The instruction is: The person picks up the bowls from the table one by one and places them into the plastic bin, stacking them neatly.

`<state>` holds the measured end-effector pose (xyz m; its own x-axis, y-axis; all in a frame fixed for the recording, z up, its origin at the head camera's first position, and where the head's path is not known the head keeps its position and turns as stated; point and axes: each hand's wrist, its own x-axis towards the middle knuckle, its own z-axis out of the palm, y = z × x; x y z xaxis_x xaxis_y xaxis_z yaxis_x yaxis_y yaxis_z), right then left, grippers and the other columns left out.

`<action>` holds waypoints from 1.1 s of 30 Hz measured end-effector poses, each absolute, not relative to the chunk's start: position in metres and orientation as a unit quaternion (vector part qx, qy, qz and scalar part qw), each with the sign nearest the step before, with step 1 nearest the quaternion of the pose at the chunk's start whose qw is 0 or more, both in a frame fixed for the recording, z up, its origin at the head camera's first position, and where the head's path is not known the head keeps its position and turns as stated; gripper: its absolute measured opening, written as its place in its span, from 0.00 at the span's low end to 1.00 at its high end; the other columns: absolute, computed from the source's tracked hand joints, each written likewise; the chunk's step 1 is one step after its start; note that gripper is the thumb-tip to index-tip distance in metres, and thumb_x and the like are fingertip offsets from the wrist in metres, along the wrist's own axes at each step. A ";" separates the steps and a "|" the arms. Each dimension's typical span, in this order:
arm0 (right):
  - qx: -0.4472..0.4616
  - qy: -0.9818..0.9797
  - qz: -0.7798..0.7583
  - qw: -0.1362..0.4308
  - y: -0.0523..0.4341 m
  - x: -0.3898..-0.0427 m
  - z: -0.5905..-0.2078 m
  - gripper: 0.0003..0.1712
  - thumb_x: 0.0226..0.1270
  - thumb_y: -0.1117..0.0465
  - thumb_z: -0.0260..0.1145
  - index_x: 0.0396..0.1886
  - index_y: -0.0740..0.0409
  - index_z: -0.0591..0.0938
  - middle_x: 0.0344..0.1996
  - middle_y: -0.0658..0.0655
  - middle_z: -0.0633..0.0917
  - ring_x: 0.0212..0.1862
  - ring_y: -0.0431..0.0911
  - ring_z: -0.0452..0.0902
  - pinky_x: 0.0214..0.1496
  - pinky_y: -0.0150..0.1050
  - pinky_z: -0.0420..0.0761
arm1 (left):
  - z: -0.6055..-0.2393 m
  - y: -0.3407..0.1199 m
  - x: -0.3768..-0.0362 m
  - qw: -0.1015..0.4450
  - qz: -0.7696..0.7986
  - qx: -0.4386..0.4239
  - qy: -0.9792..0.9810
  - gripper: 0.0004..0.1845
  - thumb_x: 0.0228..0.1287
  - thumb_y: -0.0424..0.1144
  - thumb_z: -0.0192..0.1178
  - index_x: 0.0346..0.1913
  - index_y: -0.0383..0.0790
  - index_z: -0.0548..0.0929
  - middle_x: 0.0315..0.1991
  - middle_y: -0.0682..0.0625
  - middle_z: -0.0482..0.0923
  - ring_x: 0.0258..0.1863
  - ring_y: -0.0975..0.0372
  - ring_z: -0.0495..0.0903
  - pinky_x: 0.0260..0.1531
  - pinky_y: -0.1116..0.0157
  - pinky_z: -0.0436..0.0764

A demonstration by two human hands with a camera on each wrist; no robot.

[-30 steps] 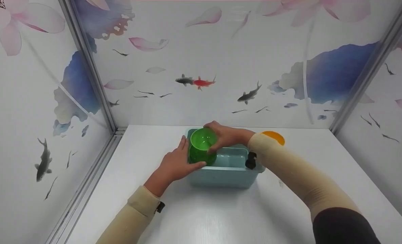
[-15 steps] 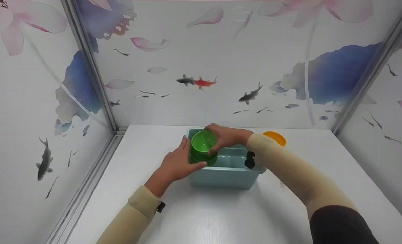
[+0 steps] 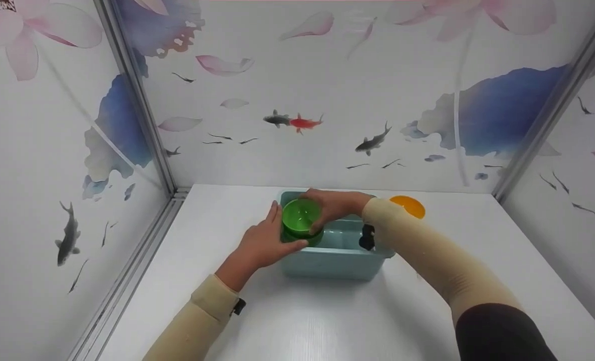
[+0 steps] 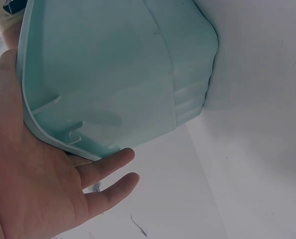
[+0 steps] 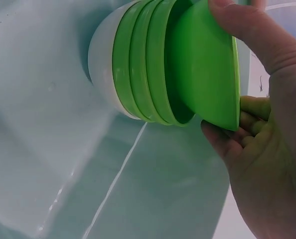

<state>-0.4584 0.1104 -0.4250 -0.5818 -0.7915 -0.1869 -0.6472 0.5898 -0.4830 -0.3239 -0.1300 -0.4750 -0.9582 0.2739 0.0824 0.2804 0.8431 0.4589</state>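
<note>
My right hand (image 3: 336, 203) pinches the rim of a green bowl (image 5: 205, 69) between thumb and fingers. In the right wrist view this bowl is tilted, its bottom partly inside the top of a stack of green bowls (image 5: 138, 64). A white bowl (image 5: 102, 62) sits at the base of that stack. The stack stands in the left end of a light blue plastic bin (image 3: 332, 264). My left hand (image 3: 263, 244) rests against the bin's left rim with fingers extended, as the left wrist view also shows.
An orange bowl-like thing (image 3: 410, 206) lies behind my right forearm, partly hidden by it. The bin stands on a white table (image 3: 297, 321), near the back panel (image 3: 257, 165) printed with fish and petals. Metal posts (image 3: 142, 95) edge the side panels.
My right hand has lowered the green bowl toward the stack, and less of the stack shows beneath it in the head view. My left hand stays at the bin's rim.
</note>
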 end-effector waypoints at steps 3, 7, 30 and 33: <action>-0.415 0.868 -0.188 0.198 0.110 -0.460 -0.427 0.56 0.60 0.51 0.87 0.84 0.53 0.70 0.71 0.55 0.77 0.71 0.50 0.75 0.76 0.53 0.75 | -0.476 -0.130 -0.325 0.008 -0.244 -0.145 -0.959 0.67 0.68 0.80 0.59 0.91 0.36 0.46 0.92 0.42 0.42 0.75 0.42 0.76 0.72 0.39 0.75; -0.414 0.867 -0.187 0.206 0.110 -0.460 -0.432 0.57 0.60 0.53 0.87 0.86 0.52 0.68 0.75 0.54 0.76 0.74 0.50 0.73 0.78 0.52 0.71 | -0.476 -0.129 -0.326 0.011 -0.244 -0.144 -0.959 0.67 0.69 0.79 0.59 0.91 0.35 0.46 0.92 0.41 0.42 0.73 0.42 0.78 0.70 0.40 0.77; -0.404 0.872 -0.175 0.213 0.112 -0.458 -0.445 0.64 0.56 0.50 0.89 0.89 0.50 0.64 0.77 0.52 0.74 0.75 0.50 0.71 0.79 0.54 0.70 | -0.477 -0.131 -0.325 0.028 -0.223 -0.149 -0.963 0.70 0.65 0.85 0.55 0.90 0.33 0.49 0.91 0.39 0.46 0.61 0.45 0.85 0.61 0.45 0.84; -0.412 0.869 -0.176 0.210 0.111 -0.458 -0.443 0.64 0.57 0.50 0.89 0.89 0.50 0.64 0.77 0.54 0.74 0.76 0.51 0.70 0.80 0.56 0.69 | -0.477 -0.131 -0.325 0.029 -0.227 -0.149 -0.962 0.70 0.65 0.84 0.56 0.90 0.33 0.49 0.91 0.39 0.46 0.63 0.44 0.85 0.62 0.44 0.84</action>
<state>-0.4575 0.1111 -0.4433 -0.5727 -0.7897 -0.2201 -0.6417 0.5989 -0.4790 -0.3254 -0.1309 -0.4766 -0.9538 0.2737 0.1242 0.3004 0.8525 0.4278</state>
